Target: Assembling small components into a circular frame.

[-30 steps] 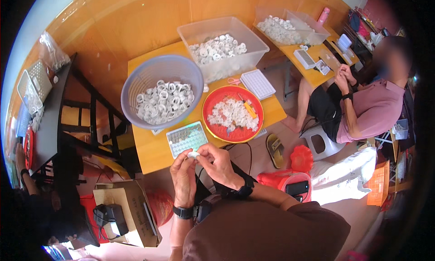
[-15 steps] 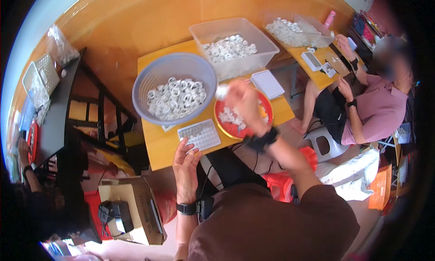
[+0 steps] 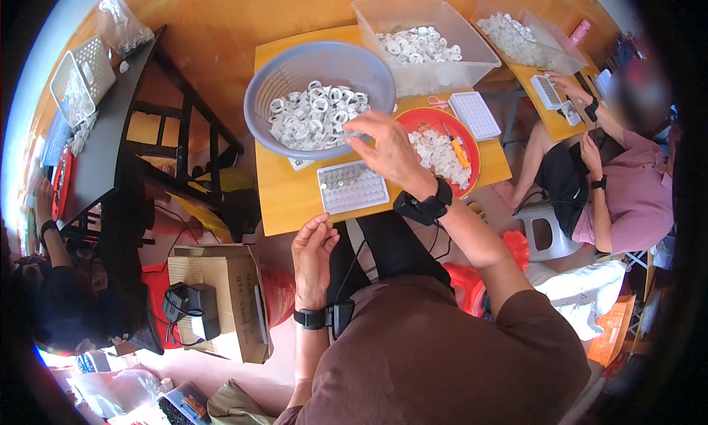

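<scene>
My right hand (image 3: 389, 154) reaches over the near right rim of a grey-blue plastic basket (image 3: 257, 78). Its thumb and forefinger pinch something small that I cannot make out. Inside the basket lies a heap of white ring-shaped parts (image 3: 313, 115). Below that hand, a white gridded tray (image 3: 361, 197) rests on the table, with small silvery round pieces in its upper part. Close to the tray's near left corner is my left hand (image 3: 313, 252), thumb and fingertips pressed together; whatever they hold is too small to name. A red bowl (image 3: 474, 148) of small whitish pieces stands right of my right hand.
An orange-handled tool (image 3: 460, 152) lies in the bowl. Behind stand a clear bin (image 3: 442, 78) of white parts, a second white tray (image 3: 476, 115) and pink scissors (image 3: 438, 101). A co-worker (image 3: 627, 189) sits at the right table; another person's arm (image 3: 50, 226) shows far left.
My right hand has moved left from above the red bowl to the basket's near rim. My left hand stays pinched near the tray. The whole view has shifted slightly.
</scene>
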Action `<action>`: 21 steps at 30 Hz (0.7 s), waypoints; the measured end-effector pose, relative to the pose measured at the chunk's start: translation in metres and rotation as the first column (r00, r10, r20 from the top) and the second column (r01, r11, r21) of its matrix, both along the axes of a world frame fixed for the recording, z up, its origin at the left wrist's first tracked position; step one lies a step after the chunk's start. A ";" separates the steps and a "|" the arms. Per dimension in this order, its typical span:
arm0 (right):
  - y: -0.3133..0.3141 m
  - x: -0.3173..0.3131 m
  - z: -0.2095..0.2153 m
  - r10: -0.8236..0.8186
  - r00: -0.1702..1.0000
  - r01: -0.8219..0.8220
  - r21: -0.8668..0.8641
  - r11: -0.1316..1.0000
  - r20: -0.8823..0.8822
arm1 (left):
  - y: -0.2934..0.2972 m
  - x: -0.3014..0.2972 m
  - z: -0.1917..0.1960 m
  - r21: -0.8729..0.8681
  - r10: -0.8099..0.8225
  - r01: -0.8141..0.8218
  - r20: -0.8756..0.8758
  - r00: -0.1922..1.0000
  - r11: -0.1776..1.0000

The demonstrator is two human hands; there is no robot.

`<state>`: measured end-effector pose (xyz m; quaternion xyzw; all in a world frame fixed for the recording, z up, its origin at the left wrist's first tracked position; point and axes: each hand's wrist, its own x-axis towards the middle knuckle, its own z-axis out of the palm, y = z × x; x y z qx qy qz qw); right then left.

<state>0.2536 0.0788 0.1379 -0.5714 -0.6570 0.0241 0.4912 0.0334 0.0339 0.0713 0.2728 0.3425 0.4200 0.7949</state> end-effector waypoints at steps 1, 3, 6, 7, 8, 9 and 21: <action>0.005 0.000 -0.001 0.005 0.999 -0.006 -0.024 1.000 -0.046 | 0.000 -0.001 -0.001 -0.012 0.017 -0.017 -0.009 1.000 1.000; 0.021 0.002 0.006 -0.005 0.999 0.010 -0.119 0.993 0.043 | -0.001 -0.004 -0.005 -0.026 0.038 -0.039 -0.020 0.999 0.999; 0.051 0.007 0.009 0.060 0.970 0.017 -0.311 0.950 0.238 | -0.003 0.001 -0.006 -0.042 0.015 -0.015 -0.015 1.000 0.999; 0.063 0.008 0.005 0.147 0.934 0.001 -0.415 0.910 0.324 | -0.004 0.005 -0.005 -0.039 -0.005 0.005 0.000 1.000 0.999; 0.076 0.009 -0.002 0.136 0.935 0.011 -0.411 0.911 0.326 | -0.005 0.008 -0.004 -0.035 -0.025 0.025 0.014 1.000 0.999; 0.092 0.008 -0.012 0.259 0.900 -0.009 -0.580 0.815 0.351 | -0.006 0.011 -0.003 -0.032 -0.031 0.032 0.014 0.999 0.999; 0.106 -0.002 -0.018 0.490 0.841 -0.093 -0.831 0.548 0.229 | -0.009 0.002 -0.004 -0.055 0.028 -0.027 0.017 0.999 0.998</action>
